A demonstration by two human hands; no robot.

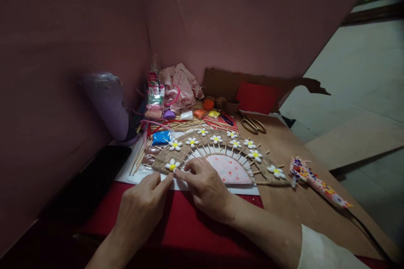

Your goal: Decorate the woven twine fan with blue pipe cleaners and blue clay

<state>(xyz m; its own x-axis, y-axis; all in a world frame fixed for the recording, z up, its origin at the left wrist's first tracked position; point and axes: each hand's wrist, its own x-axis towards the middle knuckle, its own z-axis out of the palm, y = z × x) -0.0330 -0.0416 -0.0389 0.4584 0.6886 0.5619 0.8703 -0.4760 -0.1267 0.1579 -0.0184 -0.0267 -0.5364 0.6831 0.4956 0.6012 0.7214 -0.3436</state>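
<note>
A half-round fan-shaped craft piece of wooden sticks wound with brown twine (206, 139) lies in front of me. White daisies with yellow centres, which look like soft clay, are spread along its twine band. Pale pink cloth with red spots (229, 169) covers its inner half circle. At the lower left end of the band, my right hand (205, 187) has its fingertips at a white petal (176, 170) of a daisy (172, 165). My left hand (143, 199) is closed beside that daisy, its fingertips close to the band's edge; anything between them is hidden.
Right of the fan lies a flower-patterned glue gun (315, 180) with a cord, on brown cardboard (277, 147). Behind are scissors (252, 124), a blue clay packet (160, 137), more coloured packets and crumpled pink cloth (181, 86). A purple object (109, 105) stands left, by the wall.
</note>
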